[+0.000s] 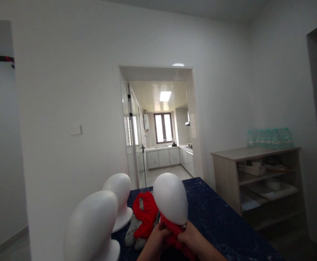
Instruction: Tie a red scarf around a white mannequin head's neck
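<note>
Three white foam mannequin heads on one dark blue table (pixel 218 214): the near-left head (pixel 93 228), the head behind it (pixel 119 203) and the middle head (pixel 171 197). Two hands at the bottom edge, left hand (pixel 155 239) and right hand (pixel 192 235), both on one red cloth (pixel 175 232) under the middle head. One heap of red and grey knitwear (pixel 143 217), one wooden shelf unit (pixel 256 181), one pack of water bottles (pixel 270 137), one doorway (pixel 158 123).

dark blue table (pixel 215 214), foam heads (pixel 120 203) (white), red-grey cloth (pixel 143 221)
</note>
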Available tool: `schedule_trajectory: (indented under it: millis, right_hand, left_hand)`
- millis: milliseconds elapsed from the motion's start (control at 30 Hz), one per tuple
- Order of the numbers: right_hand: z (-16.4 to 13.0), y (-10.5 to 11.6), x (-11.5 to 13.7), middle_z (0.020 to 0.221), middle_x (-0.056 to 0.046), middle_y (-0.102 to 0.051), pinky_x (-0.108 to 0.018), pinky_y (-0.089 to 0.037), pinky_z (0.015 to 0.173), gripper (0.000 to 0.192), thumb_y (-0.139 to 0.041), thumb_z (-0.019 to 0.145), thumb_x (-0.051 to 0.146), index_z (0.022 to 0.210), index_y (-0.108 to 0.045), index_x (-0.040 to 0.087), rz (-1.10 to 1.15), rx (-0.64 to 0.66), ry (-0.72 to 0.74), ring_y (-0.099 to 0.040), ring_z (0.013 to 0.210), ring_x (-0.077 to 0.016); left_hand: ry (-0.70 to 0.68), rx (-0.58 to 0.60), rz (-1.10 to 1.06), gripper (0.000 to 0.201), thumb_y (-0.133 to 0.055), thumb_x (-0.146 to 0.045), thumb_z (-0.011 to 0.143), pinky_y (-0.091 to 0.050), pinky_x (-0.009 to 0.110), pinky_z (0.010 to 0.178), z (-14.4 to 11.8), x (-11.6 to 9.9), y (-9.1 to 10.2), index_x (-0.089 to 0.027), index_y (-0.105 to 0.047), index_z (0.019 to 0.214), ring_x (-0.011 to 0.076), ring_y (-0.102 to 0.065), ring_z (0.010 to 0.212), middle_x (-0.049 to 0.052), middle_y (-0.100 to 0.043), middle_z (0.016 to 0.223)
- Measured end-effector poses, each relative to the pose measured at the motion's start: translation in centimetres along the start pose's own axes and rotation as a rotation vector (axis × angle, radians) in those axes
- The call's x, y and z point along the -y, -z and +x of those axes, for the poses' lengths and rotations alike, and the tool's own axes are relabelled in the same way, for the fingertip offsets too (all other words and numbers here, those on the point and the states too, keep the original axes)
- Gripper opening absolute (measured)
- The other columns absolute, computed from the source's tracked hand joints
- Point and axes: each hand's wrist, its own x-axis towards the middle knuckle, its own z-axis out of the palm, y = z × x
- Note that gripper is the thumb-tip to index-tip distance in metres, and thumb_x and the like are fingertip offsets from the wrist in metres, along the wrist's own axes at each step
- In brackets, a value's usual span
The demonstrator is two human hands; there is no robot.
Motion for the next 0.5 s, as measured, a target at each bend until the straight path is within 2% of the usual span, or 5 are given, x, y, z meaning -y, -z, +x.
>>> schedule_trajectory:
  millis: [100, 200, 300, 400, 500]
  right_hand:
    - [0.5, 0.1, -0.4, 0.078, -0.008, -0.083, -0.028, -0.052, 0.055, 0.054, -0.060, 0.051, 0.016, 0.100, -0.081, 0.011, 0.003, -0.020, 0.008, -0.074, 0.063, -0.0238]
    - [0.9, 0.2, -0.8, 0.087, -0.011, -0.086, -0.032, -0.058, 0.064, 0.053, -0.058, 0.053, 0.018, 0.099, -0.084, 0.010, 0.089, 0.008, 0.063, -0.079, 0.074, -0.0281]
    - [0.9, 0.4, -0.6, 0.093, -0.010, -0.087, -0.034, -0.058, 0.072, 0.049, -0.060, 0.057, 0.018, 0.098, -0.085, 0.012, 0.095, 0.020, 0.113, -0.080, 0.082, -0.0290]
    - [0.7, 0.5, 0.0, 0.090, -0.007, -0.086, -0.035, -0.058, 0.076, 0.044, -0.061, 0.057, 0.017, 0.094, -0.084, 0.014, 0.112, 0.048, 0.128, -0.078, 0.082, -0.0279]
    - [0.7, 0.4, 0.0, 0.089, -0.006, -0.085, -0.035, -0.059, 0.073, 0.050, -0.064, 0.053, 0.018, 0.099, -0.082, 0.015, 0.158, 0.038, 0.099, -0.078, 0.080, -0.0273]
  left_hand:
    - [-0.028, 0.047, 0.001, 0.056, -0.082, -0.013, 0.052, -0.058, 0.036, 0.078, 0.1, -0.1, 0.3, -0.016, -0.075, 0.108, 0.0299, -0.080, 0.084, 0.011, -0.084, 0.095]
    - [-0.030, 0.060, 0.044, 0.059, -0.077, -0.010, 0.050, -0.057, 0.036, 0.077, 0.4, -0.1, 1.0, -0.015, -0.075, 0.108, 0.0284, -0.079, 0.081, 0.010, -0.083, 0.089]
    - [0.037, 0.070, 0.088, 0.059, -0.072, -0.007, 0.049, -0.053, 0.031, 0.073, 0.4, -0.3, 2.1, -0.017, -0.075, 0.107, 0.0231, -0.076, 0.077, 0.006, -0.082, 0.085]
    - [0.137, 0.103, 0.141, 0.065, -0.067, -0.002, 0.045, -0.044, 0.024, 0.065, -0.1, -1.0, 3.0, -0.020, -0.074, 0.107, 0.0180, -0.072, 0.073, 0.001, -0.079, 0.081]
    - [0.188, 0.161, 0.203, 0.077, -0.066, -0.001, 0.046, -0.047, 0.026, 0.071, -1.3, -2.1, 3.6, -0.021, -0.071, 0.120, 0.0194, -0.073, 0.081, 0.001, -0.080, 0.089]
